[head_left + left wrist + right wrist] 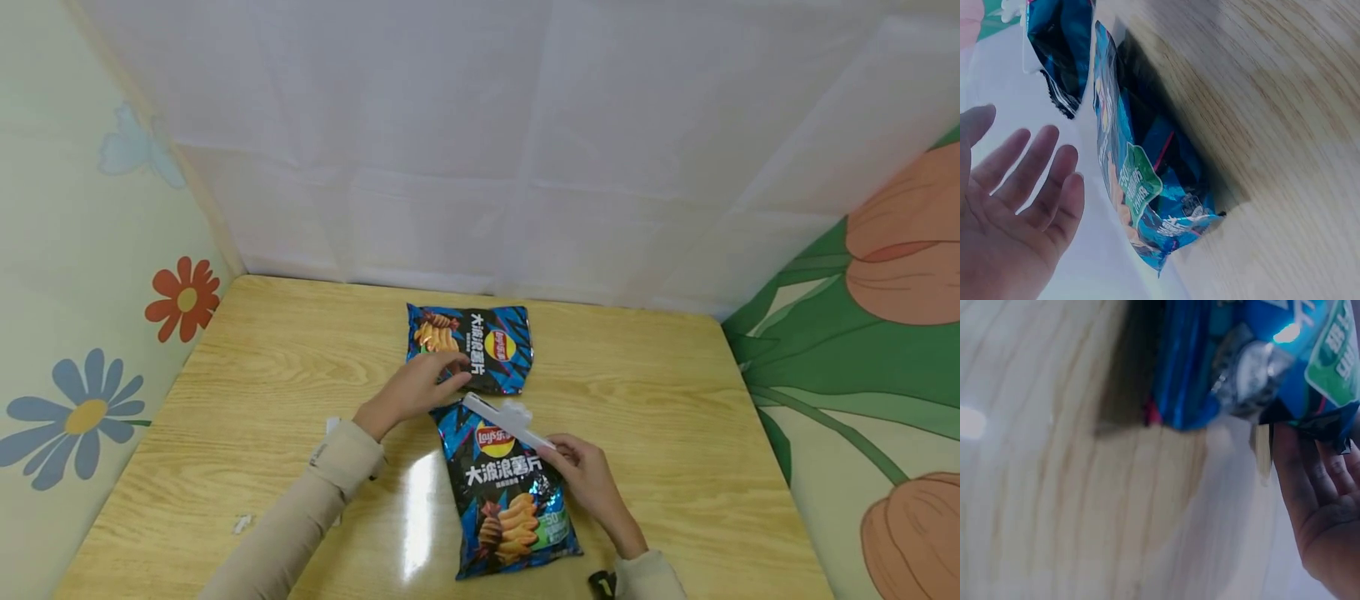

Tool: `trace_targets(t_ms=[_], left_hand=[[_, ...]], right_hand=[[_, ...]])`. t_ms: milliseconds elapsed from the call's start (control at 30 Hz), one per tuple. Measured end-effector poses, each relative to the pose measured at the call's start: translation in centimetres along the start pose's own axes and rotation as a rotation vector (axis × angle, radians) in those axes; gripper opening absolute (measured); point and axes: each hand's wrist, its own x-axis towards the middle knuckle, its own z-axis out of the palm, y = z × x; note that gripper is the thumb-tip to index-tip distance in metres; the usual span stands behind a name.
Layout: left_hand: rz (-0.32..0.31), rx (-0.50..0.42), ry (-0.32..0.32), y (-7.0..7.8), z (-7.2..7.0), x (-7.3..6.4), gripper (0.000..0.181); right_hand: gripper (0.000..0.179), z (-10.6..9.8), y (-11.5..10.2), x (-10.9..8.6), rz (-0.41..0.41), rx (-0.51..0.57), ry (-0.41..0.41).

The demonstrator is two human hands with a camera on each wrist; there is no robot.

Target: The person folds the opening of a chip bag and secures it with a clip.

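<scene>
Two blue-and-black chip bags lie face up. The near bag (498,500) has a white bag clip (510,419) slanting across its top end. My right hand (588,475) pinches the clip's right end between thumb and fingers; in the right wrist view its fingers (1319,469) overlap the lower edge of a bag (1254,369). Over the near-left part of the far bag (498,346) hovers my left hand (420,387), just beyond the clip's left end. In the left wrist view that hand (1029,206) has loosely spread fingers and holds nothing, beside a bag (1141,169).
The bags lie on a wood-grain table (300,350). A small white scrap (242,523) lies at the left, and a white piece (333,425) shows beside the left sleeve. A pale sheet (450,167) hangs behind, with flower-painted panels (82,292) at both sides.
</scene>
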Motion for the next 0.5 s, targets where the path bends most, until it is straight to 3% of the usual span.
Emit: trace_targets(t_ms=[500], left_hand=[[-0.081, -0.035, 0.11, -1.4, -0.3, -0.4, 0.041]], right_hand=[[0.024, -2.2, 1.2, 0.6, -0.005, -0.05, 0.102]])
